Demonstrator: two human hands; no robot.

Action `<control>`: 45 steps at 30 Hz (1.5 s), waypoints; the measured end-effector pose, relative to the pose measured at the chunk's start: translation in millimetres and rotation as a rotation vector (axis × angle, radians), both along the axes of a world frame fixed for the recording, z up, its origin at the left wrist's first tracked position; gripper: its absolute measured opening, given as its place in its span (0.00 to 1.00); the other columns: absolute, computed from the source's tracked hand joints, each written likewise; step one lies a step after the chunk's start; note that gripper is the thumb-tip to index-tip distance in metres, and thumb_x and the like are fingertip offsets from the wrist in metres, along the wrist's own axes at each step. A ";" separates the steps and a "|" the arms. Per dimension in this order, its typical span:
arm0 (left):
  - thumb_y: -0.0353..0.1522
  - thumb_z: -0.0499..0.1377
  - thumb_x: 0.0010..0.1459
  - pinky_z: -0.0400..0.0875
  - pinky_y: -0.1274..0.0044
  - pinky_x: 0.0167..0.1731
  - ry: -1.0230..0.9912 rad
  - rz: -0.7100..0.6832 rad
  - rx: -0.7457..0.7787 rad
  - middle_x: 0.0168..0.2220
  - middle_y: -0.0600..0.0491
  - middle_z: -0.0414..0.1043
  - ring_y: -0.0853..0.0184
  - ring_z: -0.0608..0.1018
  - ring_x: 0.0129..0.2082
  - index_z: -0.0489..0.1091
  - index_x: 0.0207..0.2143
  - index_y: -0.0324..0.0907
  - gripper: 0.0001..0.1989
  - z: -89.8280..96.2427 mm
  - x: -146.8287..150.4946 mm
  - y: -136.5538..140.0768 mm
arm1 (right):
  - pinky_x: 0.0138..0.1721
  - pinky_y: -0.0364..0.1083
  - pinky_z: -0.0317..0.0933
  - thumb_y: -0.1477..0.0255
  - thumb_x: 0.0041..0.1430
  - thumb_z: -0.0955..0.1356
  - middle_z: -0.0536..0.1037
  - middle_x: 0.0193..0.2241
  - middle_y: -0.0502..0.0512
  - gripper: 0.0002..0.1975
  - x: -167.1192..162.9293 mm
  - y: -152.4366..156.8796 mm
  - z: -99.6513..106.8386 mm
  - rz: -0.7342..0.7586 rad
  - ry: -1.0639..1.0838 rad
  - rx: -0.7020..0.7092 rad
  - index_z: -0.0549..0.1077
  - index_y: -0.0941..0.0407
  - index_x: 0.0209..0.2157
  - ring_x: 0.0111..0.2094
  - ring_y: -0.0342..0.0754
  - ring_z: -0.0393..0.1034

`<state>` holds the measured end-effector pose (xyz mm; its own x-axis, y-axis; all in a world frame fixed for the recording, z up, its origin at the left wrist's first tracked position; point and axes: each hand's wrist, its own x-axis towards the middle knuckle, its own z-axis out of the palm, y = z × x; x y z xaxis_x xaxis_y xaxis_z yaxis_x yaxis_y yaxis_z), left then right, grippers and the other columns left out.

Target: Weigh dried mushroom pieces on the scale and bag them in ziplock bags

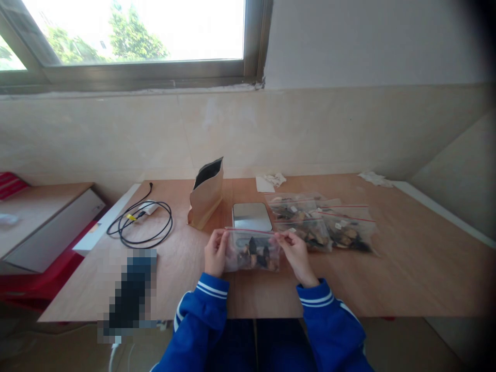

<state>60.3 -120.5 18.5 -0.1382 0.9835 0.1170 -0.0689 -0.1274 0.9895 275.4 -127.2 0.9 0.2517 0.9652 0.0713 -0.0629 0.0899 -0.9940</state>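
Between my hands hangs a clear zip bag [253, 253] with a red seal line, holding dark and tan dried pieces. My left hand [216, 251] pinches its upper left corner, and my right hand [296, 253] pinches the upper right one. Just behind the bag lies a flat scale [252, 216] with a shiny top, partly covered by the bag. Several similar filled zip bags [349, 232] overlap on the table to the right of it. A brown paper pouch [207, 199] stands upright at the back left, its dark-lined mouth gaping.
A coiled black cable [170, 227] with a white adapter [148, 207] rests on the table [406, 274] at left. Nearer the front edge is a dark pixelated object [132, 289]. Crumpled tissue [275, 179] lies near the wall, and a second table [42, 217] stands at far left.
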 end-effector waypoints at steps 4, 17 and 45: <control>0.46 0.62 0.52 0.66 0.82 0.22 0.088 0.050 0.025 0.24 0.55 0.73 0.70 0.74 0.25 0.72 0.33 0.42 0.17 -12.5 -5.0 2.5 | 0.37 0.50 0.70 0.53 0.42 0.75 0.82 0.28 0.57 0.21 6.1 -1.5 -8.6 -0.008 0.097 -0.059 0.75 0.57 0.27 0.32 0.53 0.77; 0.44 0.64 0.50 0.70 0.78 0.33 0.040 0.064 0.010 0.31 0.50 0.77 0.66 0.76 0.32 0.76 0.33 0.38 0.17 -21.4 -6.8 7.2 | 0.48 0.55 0.69 0.54 0.57 0.67 0.82 0.40 0.59 0.23 8.1 -4.6 -20.7 -0.062 -0.108 0.065 0.78 0.56 0.44 0.44 0.57 0.76; 0.42 0.68 0.45 0.68 0.81 0.26 -0.041 0.124 -0.023 0.29 0.52 0.74 0.69 0.75 0.30 0.74 0.30 0.38 0.17 -24.9 -8.1 8.0 | 0.38 0.47 0.67 0.51 0.55 0.66 0.80 0.35 0.58 0.22 2.9 -6.8 -26.8 -0.302 -0.329 0.083 0.76 0.57 0.35 0.33 0.50 0.74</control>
<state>52.1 -112.6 -6.4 -0.2628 0.9610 0.0862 -0.0946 -0.1146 0.9889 278.3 -134.0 -25.8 0.4718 0.8397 0.2689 0.2962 0.1363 -0.9453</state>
